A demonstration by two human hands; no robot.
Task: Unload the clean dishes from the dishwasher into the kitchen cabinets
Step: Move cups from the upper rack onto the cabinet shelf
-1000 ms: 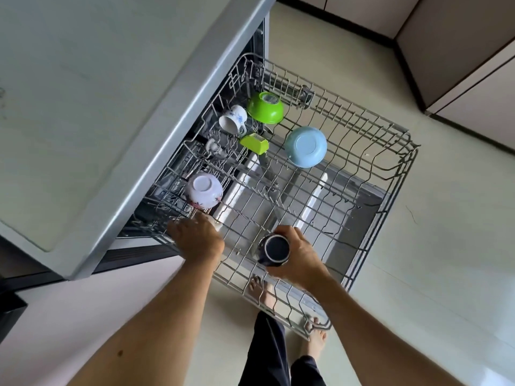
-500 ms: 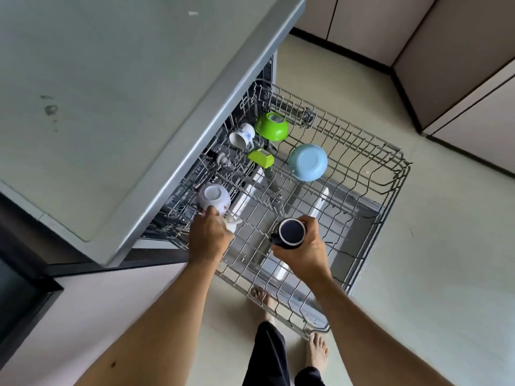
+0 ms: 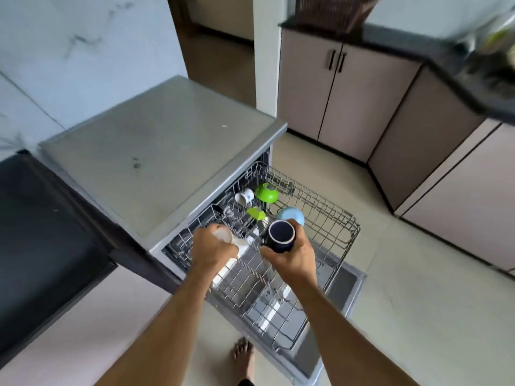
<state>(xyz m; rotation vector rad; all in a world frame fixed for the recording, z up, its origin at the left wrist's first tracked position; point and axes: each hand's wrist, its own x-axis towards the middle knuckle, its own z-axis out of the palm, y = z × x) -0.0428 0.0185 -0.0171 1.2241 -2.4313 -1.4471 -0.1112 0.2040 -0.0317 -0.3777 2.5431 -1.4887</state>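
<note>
Your right hand (image 3: 289, 259) wraps a dark blue mug (image 3: 281, 235), mouth up, lifted above the pulled-out wire rack (image 3: 328, 218); your left hand (image 3: 213, 247) grips a pale cup (image 3: 224, 235), mostly buried under your fingers, so you cannot tell how secure that hold is or whether the cup has a handle. With both hands full you have nothing free to open a cabinet door (image 3: 306, 87), and fumbling one could cost you a cup onto the hard floor. Your bare foot (image 3: 243, 358) stands just beside the lowered dishwasher door (image 3: 342, 288), which is easy to catch as you turn. Beyond your hands, a light blue bowl (image 3: 292, 214) is half hidden by the mug; a green bowl (image 3: 267, 192), a small green piece (image 3: 256, 213) and a white patterned cup (image 3: 245, 196) wait in the rack. The far counter is blurred.
</note>
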